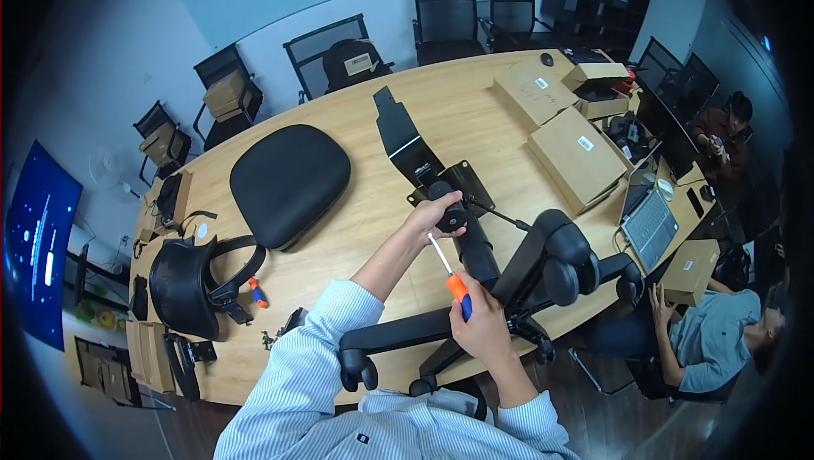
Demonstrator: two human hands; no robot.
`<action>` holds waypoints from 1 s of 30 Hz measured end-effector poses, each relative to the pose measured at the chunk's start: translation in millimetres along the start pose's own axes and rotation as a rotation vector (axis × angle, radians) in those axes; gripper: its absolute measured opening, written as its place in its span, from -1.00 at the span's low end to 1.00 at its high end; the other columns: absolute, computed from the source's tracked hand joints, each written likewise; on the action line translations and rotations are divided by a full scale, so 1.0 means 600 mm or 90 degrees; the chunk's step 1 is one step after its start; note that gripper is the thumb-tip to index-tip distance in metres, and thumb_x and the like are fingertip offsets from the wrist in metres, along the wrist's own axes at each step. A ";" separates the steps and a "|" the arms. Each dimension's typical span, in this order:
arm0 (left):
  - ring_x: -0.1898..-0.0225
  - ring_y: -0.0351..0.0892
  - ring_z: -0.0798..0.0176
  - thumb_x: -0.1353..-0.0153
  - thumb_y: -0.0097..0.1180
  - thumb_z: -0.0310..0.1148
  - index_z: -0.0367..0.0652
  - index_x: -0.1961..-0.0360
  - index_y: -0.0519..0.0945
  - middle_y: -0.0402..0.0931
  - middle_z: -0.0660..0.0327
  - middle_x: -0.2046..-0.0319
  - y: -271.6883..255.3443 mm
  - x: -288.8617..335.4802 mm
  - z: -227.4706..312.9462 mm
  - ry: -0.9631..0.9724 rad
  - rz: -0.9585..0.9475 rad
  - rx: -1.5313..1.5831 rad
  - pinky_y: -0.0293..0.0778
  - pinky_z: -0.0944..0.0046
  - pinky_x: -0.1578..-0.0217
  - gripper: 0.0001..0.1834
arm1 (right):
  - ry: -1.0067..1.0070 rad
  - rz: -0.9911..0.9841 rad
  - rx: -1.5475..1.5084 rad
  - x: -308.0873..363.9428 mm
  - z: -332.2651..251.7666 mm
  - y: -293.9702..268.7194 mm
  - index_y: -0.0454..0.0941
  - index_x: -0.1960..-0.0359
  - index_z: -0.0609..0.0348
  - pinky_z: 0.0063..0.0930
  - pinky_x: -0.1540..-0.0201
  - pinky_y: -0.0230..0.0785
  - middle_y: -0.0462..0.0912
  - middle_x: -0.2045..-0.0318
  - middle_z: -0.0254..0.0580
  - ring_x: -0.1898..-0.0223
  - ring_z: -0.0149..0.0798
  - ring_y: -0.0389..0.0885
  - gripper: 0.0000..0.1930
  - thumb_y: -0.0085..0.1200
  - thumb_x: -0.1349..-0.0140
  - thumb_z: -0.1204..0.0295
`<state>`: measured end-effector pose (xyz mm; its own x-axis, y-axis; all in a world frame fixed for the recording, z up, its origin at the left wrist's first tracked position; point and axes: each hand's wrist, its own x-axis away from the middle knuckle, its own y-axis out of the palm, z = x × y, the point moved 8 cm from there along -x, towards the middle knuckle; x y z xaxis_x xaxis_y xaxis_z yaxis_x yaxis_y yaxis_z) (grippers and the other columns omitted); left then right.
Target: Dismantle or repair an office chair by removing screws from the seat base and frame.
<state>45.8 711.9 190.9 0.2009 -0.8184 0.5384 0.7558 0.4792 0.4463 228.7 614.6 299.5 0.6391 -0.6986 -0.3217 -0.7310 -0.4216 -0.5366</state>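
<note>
My left hand (434, 216) is wrapped round a black cylindrical knob (453, 216) on the underside of an office chair's metal mechanism plate (464, 182). My right hand (483, 324) grips a screwdriver (459, 289) by its orange and blue handle; the light shaft points up and left, its tip close to my left hand. Below the plate, a black gas cylinder (476, 252) joins the star-shaped chair base (526, 267), which lies tilted on the table edge with casters showing. A flat, bent black bracket (409, 139) stretches from the plate toward the far side.
Left on the table (373, 265) lie a black seat cushion (290, 184), a black backrest (188, 286) and a second orange and blue tool (258, 293). Cardboard boxes (577, 155) and a laptop (651, 229) stand at right. A seated person (716, 341) holds a box nearby.
</note>
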 end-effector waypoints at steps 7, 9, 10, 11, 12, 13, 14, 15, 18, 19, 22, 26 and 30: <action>0.54 0.57 0.16 -0.11 0.23 -0.18 -0.19 0.31 0.44 0.50 0.08 0.48 0.028 -0.031 -0.006 -0.079 0.000 -0.064 0.59 0.25 0.63 -0.67 | 0.073 0.003 0.026 -0.003 0.015 -0.007 0.20 -0.19 0.27 -0.02 0.18 0.43 0.51 0.26 0.26 0.26 0.25 0.54 -0.46 -0.01 -0.12 0.55; 0.56 0.55 0.14 -0.11 0.20 -0.15 -0.18 0.33 0.41 0.51 0.04 0.52 0.041 -0.027 -0.001 -0.085 -0.005 -0.137 0.56 0.22 0.61 -0.66 | 0.104 0.031 0.058 -0.002 0.023 -0.003 0.17 -0.21 0.30 -0.05 0.02 0.37 0.49 0.12 0.28 0.08 0.25 0.50 -0.45 0.00 -0.15 0.57; 0.56 0.55 0.14 -0.11 0.20 -0.15 -0.18 0.33 0.41 0.51 0.04 0.52 0.051 -0.029 0.002 -0.084 -0.006 -0.135 0.56 0.22 0.61 -0.66 | 0.103 0.030 0.060 -0.001 0.028 0.002 0.17 -0.21 0.30 -0.05 0.02 0.37 0.49 0.12 0.28 0.08 0.25 0.50 -0.45 0.00 -0.15 0.57; 0.56 0.56 0.15 -0.10 0.20 -0.16 -0.19 0.32 0.41 0.51 0.04 0.52 0.055 -0.034 -0.001 -0.115 -0.007 -0.171 0.56 0.23 0.61 -0.66 | 0.110 0.027 0.073 0.001 0.035 0.010 0.12 -0.23 0.30 -0.04 0.01 0.36 0.46 0.10 0.30 0.06 0.26 0.48 -0.44 -0.01 -0.17 0.57; 0.55 0.56 0.15 -0.09 0.20 -0.18 -0.20 0.31 0.41 0.51 0.04 0.52 0.056 -0.041 -0.002 -0.143 -0.007 -0.207 0.57 0.23 0.60 -0.66 | 0.112 0.024 0.085 -0.002 0.037 0.017 0.07 -0.25 0.31 -0.04 -0.01 0.34 0.43 0.08 0.32 0.04 0.27 0.46 -0.42 -0.02 -0.19 0.57; 0.53 0.58 0.15 -0.07 0.20 -0.20 -0.22 0.29 0.42 0.51 0.04 0.52 0.058 -0.047 -0.003 -0.139 -0.002 -0.214 0.58 0.22 0.58 -0.66 | 0.104 0.022 0.084 -0.004 0.035 0.022 0.07 -0.25 0.31 -0.04 -0.01 0.34 0.43 0.08 0.32 0.04 0.27 0.46 -0.42 -0.02 -0.19 0.57; 0.55 0.59 0.15 -0.06 0.21 -0.21 -0.24 0.33 0.44 0.50 0.05 0.56 0.068 -0.049 -0.005 -0.111 0.005 -0.210 0.58 0.21 0.61 -0.67 | 0.114 0.028 0.088 -0.003 0.038 0.022 0.05 -0.25 0.31 -0.03 -0.01 0.34 0.41 0.06 0.34 0.04 0.28 0.45 -0.42 -0.03 -0.20 0.56; 0.57 0.58 0.15 -0.06 0.21 -0.22 -0.24 0.35 0.45 0.50 0.06 0.57 0.073 -0.052 -0.004 -0.106 0.019 -0.206 0.58 0.22 0.63 -0.68 | 0.125 0.035 0.092 -0.002 0.041 0.021 0.03 -0.26 0.32 -0.03 -0.01 0.34 0.40 0.04 0.36 0.03 0.29 0.45 -0.42 -0.05 -0.21 0.56; 0.61 0.57 0.15 -0.05 0.22 -0.23 -0.25 0.39 0.46 0.49 0.07 0.58 0.090 -0.063 -0.003 -0.098 0.023 -0.208 0.57 0.24 0.66 -0.70 | 0.128 0.035 0.096 -0.008 0.042 0.011 0.02 -0.26 0.34 -0.01 -0.01 0.33 0.38 0.04 0.40 0.03 0.32 0.44 -0.42 -0.06 -0.22 0.56; 0.62 0.57 0.15 -0.05 0.22 -0.24 -0.25 0.39 0.47 0.49 0.07 0.59 0.098 -0.067 -0.003 -0.095 0.016 -0.215 0.57 0.25 0.67 -0.72 | 0.131 0.038 0.098 -0.010 0.044 0.010 0.02 -0.26 0.34 -0.01 -0.01 0.33 0.38 0.04 0.40 0.03 0.32 0.44 -0.42 -0.06 -0.22 0.56; 0.59 0.58 0.18 -0.06 0.21 -0.26 -0.23 0.37 0.48 0.50 0.08 0.56 0.119 -0.077 -0.005 -0.096 0.034 -0.253 0.58 0.26 0.66 -0.73 | 0.161 0.061 0.120 -0.012 0.055 0.005 0.02 -0.25 0.35 0.00 0.01 0.34 0.38 0.05 0.43 0.05 0.34 0.44 -0.43 -0.07 -0.23 0.55; 0.65 0.56 0.16 0.00 0.25 -0.27 -0.23 0.40 0.47 0.46 0.10 0.58 0.118 -0.102 -0.006 -0.081 0.048 -0.233 0.56 0.20 0.73 -0.72 | 0.157 0.064 0.122 -0.007 0.048 -0.001 0.04 -0.26 0.35 0.02 0.08 0.38 0.42 0.12 0.42 0.13 0.35 0.48 -0.43 -0.06 -0.22 0.55; 0.64 0.56 0.18 0.00 0.26 -0.23 -0.21 0.41 0.49 0.48 0.13 0.58 0.124 -0.095 -0.014 -0.069 0.036 -0.236 0.59 0.21 0.70 -0.70 | 0.138 -0.007 0.103 0.038 0.005 -0.045 0.22 -0.21 0.35 -0.03 0.22 0.43 0.49 0.22 0.33 0.25 0.30 0.53 -0.47 0.00 -0.17 0.55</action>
<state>95.4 791.4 187.5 0.1964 -0.7468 0.6354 0.9234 0.3588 0.1363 263.9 611.5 304.3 0.5676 -0.8094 -0.1505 -0.6660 -0.3440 -0.6619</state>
